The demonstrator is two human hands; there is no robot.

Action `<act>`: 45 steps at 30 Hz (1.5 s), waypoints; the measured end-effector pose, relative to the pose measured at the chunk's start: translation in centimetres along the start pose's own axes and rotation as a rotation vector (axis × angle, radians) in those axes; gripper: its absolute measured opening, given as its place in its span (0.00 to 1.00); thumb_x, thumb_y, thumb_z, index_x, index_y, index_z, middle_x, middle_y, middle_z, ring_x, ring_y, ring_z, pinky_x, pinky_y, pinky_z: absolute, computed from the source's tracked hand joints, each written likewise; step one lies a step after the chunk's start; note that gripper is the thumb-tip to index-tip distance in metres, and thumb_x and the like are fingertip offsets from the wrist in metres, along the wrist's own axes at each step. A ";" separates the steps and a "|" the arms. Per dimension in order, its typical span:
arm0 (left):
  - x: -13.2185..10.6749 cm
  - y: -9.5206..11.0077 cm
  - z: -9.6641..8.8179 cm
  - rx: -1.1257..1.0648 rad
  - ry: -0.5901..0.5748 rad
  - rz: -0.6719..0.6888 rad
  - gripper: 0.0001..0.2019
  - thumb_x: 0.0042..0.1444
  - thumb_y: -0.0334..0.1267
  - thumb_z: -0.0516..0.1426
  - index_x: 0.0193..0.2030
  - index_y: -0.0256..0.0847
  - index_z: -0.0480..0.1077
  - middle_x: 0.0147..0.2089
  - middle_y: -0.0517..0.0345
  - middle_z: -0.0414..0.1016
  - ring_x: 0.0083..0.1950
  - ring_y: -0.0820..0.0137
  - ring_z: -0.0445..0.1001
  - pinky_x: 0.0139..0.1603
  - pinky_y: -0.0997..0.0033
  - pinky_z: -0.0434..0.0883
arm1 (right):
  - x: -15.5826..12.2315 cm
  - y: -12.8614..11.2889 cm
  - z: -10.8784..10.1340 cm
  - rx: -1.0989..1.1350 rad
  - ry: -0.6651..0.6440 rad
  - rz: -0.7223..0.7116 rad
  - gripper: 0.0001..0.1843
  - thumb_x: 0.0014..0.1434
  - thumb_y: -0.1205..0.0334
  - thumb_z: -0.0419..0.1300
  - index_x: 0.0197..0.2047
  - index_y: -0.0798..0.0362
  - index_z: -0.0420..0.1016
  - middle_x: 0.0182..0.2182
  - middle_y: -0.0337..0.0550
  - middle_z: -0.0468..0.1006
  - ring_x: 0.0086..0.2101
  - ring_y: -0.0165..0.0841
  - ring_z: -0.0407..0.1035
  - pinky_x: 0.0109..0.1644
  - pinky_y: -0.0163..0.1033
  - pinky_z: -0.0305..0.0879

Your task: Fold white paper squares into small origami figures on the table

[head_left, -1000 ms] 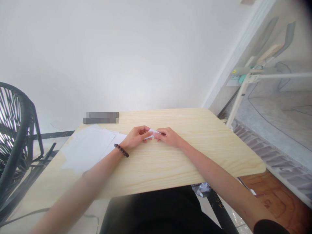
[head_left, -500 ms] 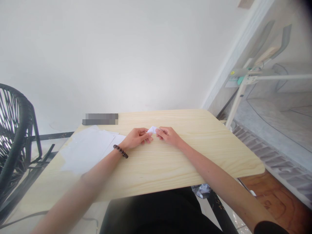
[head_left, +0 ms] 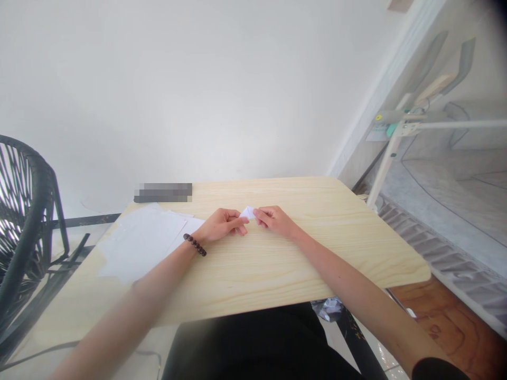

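A small folded piece of white paper (head_left: 247, 212) is held between my two hands, just over the middle of the wooden table (head_left: 277, 274). Its top comes to a point and a crease line runs across it. My left hand (head_left: 224, 224), with a dark bead bracelet on the wrist, pinches the paper's left side between thumb and fingers. On the right side, the thumb and fingertips of my right hand (head_left: 272, 219) are closed on it. The fingers hide the paper's lower edges.
Several loose white sheets (head_left: 142, 243) lie at the table's left, partly under my left forearm. A dark blurred-out object (head_left: 163, 193) sits at the back left edge. A black woven chair (head_left: 35, 211) stands left, and a white metal frame (head_left: 390, 155) stands right.
My left fingers have shifted slightly on the folded paper. Both hands otherwise stay in the same place, still holding it.
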State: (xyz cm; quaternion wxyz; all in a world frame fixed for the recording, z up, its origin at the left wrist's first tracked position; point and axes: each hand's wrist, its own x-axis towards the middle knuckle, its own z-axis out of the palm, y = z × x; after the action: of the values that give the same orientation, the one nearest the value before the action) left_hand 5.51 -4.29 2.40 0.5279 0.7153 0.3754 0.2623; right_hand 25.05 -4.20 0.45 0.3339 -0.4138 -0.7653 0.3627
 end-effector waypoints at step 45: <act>0.0 -0.5 0.5 0.113 0.021 0.079 0.16 0.53 0.47 0.49 0.33 0.35 0.67 0.26 0.57 0.72 0.25 0.75 0.65 0.23 0.78 0.58 | -0.4 -0.5 -0.1 -0.126 -0.227 -0.045 0.19 0.56 0.53 0.46 0.23 0.57 0.65 0.17 0.34 0.59 0.19 0.21 0.50 0.22 0.29 0.47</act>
State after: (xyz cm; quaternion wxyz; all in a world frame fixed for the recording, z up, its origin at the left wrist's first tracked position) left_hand 5.72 -4.51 1.73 0.4720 0.7553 0.3665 0.2689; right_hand 25.10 -4.72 0.83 0.2267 -0.3730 -0.8286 0.3505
